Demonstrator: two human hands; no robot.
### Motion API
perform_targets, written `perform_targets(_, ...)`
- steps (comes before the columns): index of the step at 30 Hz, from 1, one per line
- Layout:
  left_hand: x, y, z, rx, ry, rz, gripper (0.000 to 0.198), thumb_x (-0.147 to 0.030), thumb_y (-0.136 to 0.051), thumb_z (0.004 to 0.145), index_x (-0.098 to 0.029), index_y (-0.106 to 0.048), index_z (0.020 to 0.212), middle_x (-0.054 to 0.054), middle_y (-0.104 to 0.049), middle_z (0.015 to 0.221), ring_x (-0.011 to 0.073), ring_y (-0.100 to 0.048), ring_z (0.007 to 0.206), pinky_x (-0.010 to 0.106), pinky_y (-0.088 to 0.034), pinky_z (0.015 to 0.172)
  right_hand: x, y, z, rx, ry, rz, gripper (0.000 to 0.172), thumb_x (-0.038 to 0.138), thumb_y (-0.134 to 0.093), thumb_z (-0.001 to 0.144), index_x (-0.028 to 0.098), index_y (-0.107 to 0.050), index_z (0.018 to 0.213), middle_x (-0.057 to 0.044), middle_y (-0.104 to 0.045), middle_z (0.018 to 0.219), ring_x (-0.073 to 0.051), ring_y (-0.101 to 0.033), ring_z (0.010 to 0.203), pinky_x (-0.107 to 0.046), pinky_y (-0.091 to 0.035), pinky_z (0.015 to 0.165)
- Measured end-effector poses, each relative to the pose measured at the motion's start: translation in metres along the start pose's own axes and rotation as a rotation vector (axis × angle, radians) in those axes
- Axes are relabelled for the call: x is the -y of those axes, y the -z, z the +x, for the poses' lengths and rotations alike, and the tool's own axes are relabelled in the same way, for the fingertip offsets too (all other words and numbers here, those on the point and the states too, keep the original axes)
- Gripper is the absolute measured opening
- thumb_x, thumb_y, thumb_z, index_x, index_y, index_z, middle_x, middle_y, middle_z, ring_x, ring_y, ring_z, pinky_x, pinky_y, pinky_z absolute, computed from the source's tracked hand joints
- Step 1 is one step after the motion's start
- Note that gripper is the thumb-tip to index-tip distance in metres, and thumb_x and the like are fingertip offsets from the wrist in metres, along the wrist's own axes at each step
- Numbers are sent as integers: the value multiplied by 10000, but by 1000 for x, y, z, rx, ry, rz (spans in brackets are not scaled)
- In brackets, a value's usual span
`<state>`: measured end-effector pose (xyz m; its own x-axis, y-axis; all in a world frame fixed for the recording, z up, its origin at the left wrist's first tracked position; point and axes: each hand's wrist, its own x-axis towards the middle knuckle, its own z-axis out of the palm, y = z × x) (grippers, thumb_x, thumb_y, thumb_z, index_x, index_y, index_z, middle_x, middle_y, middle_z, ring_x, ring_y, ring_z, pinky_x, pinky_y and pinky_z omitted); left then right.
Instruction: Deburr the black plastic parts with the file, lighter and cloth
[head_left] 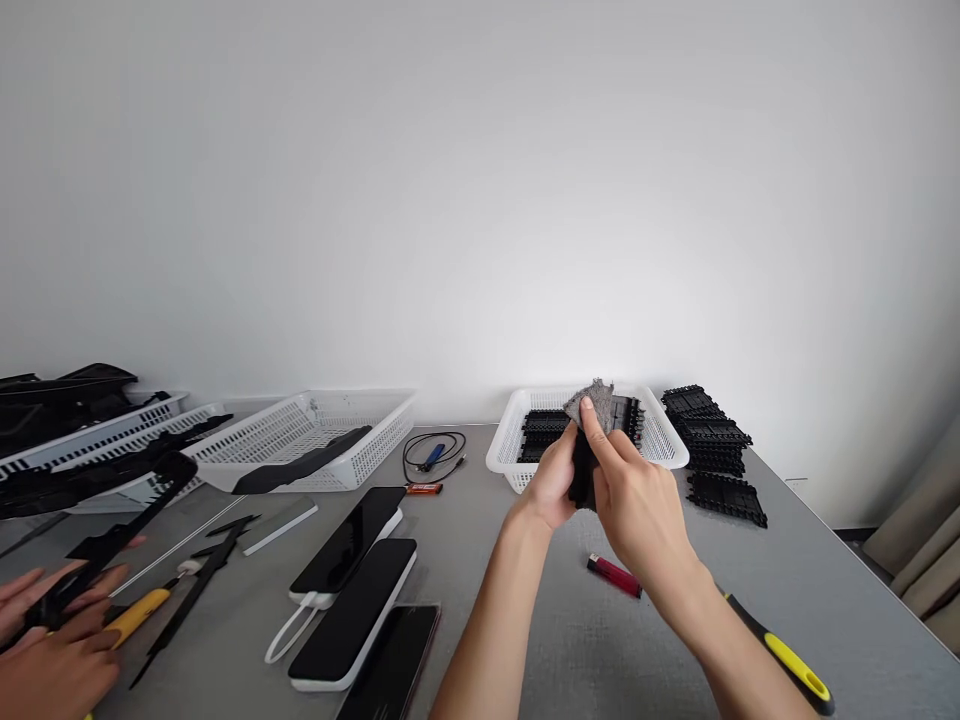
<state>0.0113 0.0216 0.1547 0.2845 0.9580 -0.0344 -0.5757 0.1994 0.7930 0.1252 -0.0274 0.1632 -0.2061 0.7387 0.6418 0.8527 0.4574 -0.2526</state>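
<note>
While the left hand (551, 485) grips a narrow black piece (582, 482) from its side, the right hand (637, 492) presses a grey cloth (600, 390) against its upper end, index finger stretched out over the fabric and the other fingers curled in. The two hands are close together, and the piece is held up over the table (540, 640), at the near side of a white basket (499, 457); how the right thumb sits is hidden.

In that basket lie black ribbed parts (541, 428), partly covered by the hands and the cloth. Just right of it, black toothed panels (705, 430) lie in an overlapping pile, with a single panel (727, 497) nearer the person. A red lighter (616, 577) lies below the hands, and a tool with a black and yellow handle (795, 662) is partly hidden by the right forearm.

To the left are a looped black cable (409, 472), a small orange item (424, 489), two black-faced devices with white sides (356, 612) and a dark phone (394, 665). Farther left, a second white basket (382, 440) holds a long black strip (304, 463). At the far left, another person's hands (64, 650) hold a black part (112, 545) beside a yellow-handled tool (139, 617).
</note>
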Motion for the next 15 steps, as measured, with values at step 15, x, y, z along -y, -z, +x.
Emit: perform_targets(15, -32, 9, 1, -119, -142, -102, 492, -590, -567, 905, -165, -737, 1085, 84, -781, 1042, 265, -715, 1039, 389, -561, 942, 2, 19, -14, 158, 89, 369, 525, 112, -382, 900, 208, -672, 1327, -45, -683, 801, -156, -583, 621, -267, -372, 557)
